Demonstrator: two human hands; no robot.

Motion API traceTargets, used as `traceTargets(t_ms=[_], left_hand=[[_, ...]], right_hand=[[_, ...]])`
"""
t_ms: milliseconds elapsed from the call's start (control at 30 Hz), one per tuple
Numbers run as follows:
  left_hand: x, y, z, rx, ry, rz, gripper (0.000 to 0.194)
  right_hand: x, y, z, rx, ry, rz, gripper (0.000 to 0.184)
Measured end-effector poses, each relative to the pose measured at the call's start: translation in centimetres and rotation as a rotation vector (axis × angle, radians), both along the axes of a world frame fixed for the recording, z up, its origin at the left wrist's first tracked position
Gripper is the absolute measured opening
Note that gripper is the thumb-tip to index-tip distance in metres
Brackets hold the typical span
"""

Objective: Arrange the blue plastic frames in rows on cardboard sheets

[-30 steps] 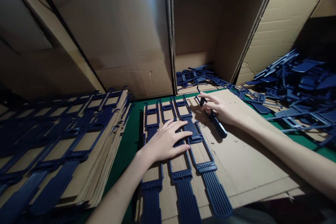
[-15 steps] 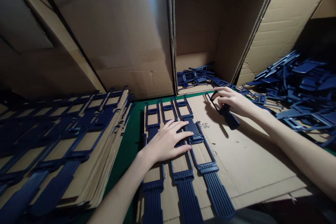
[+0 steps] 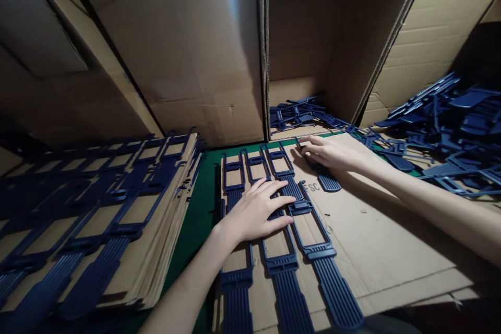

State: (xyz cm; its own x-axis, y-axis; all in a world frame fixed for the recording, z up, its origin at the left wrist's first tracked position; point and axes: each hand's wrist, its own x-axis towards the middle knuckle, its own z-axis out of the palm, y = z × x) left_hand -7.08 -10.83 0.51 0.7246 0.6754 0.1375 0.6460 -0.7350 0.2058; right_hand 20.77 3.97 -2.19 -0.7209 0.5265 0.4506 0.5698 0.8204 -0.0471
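My left hand (image 3: 260, 210) lies with fingers spread over the laid-out dark blue plastic parts, its fingertips on the right-hand column. Each part has an open rectangular frame and a ribbed tongue, like the near right one (image 3: 338, 292). They lie in columns on a cardboard sheet (image 3: 376, 250), partly hidden under my left hand. Beside the far end of the right column, my right hand (image 3: 326, 152) has its fingers closed around another such blue plastic part (image 3: 329, 182). Its ribbed tongue points toward me, low over the cardboard or touching it; which, I cannot tell. My fingers cover most of its frame.
A stack of cardboard sheets (image 3: 172, 229) with similar blue parts on top stands left, across a strip of green surface (image 3: 188, 235). Tall cardboard boxes (image 3: 188, 62) rise behind. A tangled heap of blue parts (image 3: 450, 135) lies right, more (image 3: 301, 112) inside the middle box.
My right hand has moved left with the blue plastic part, lowering it beside the right column. My left hand stays on the laid-out parts. The whole view has shifted slightly.
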Motion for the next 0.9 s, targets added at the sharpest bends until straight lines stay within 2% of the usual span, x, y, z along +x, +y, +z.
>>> traceTargets(t_ms=[167, 267, 500, 667, 767, 900], left_hand=[[0.1, 0.0, 0.0, -0.009, -0.019, -0.001, 0.04], [0.1, 0.0, 0.0, -0.006, -0.021, 0.001, 0.04], [0.1, 0.0, 0.1, 0.0, -0.03, 0.0, 0.038], [0.1, -0.1, 0.2, 0.005, -0.015, -0.001, 0.039], [0.1, -0.1, 0.3, 0.007, -0.018, -0.004, 0.039], [0.1, -0.1, 0.2, 0.005, -0.023, -0.001, 0.039]], right_hand=[[0.7, 0.0, -0.6, -0.012, 0.019, -0.146, 0.018], [1.2, 0.2, -0.9, 0.0, 0.045, -0.182, 0.015], [0.9, 2.2, -1.8, -0.027, 0.058, -0.188, 0.024], [-0.2, 3.0, -1.7, -0.078, 0.088, -0.211, 0.02], [-0.7, 3.3, -1.2, -0.098, 0.077, -0.164, 0.024], [-1.0, 3.5, -0.6, -0.036, 0.045, -0.068, 0.028]])
